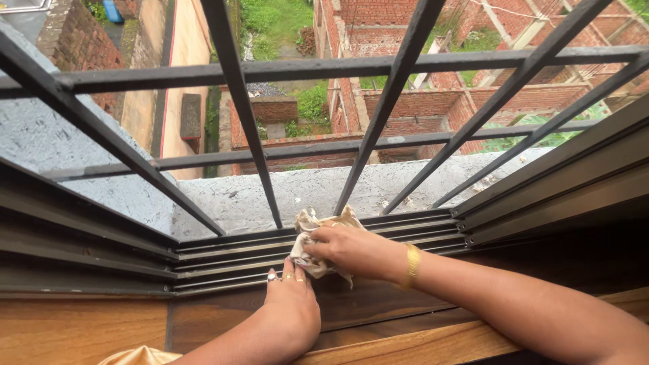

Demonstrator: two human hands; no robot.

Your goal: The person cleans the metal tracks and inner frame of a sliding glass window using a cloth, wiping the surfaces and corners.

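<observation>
While I look down through the head camera, my right hand (pixel 355 251) comes in from the right with a gold bangle (pixel 412 265) on the wrist, and its fingers (pixel 319 249) are clamped on a crumpled cream cloth (pixel 323 225). That cloth sits bunched on the dark metal window track (pixel 230 251), pressed against the grooved rails near the middle of the sill, with part of it poking up above my knuckles and part tucked below them. My left hand (pixel 292 307) lies just beneath and slightly to the left of the cloth, palm down on the wooden sill (pixel 81 328); its fingers are stretched out flat and held close together, grasping nothing, and their tips reach the lower rail right beside the cloth. I can see rings (pixel 284 276) on those fingers. Beyond the track runs a rough grey concrete ledge (pixel 236 196), and over it stand the dark window bars (pixel 243 122), some slanting and some running across. Through the bars I see red brick walls (pixel 405 101) and patches of green plants (pixel 277 23) far below. A bit of shiny golden fabric (pixel 138 356) shows at the bottom edge, close to my left forearm.
</observation>
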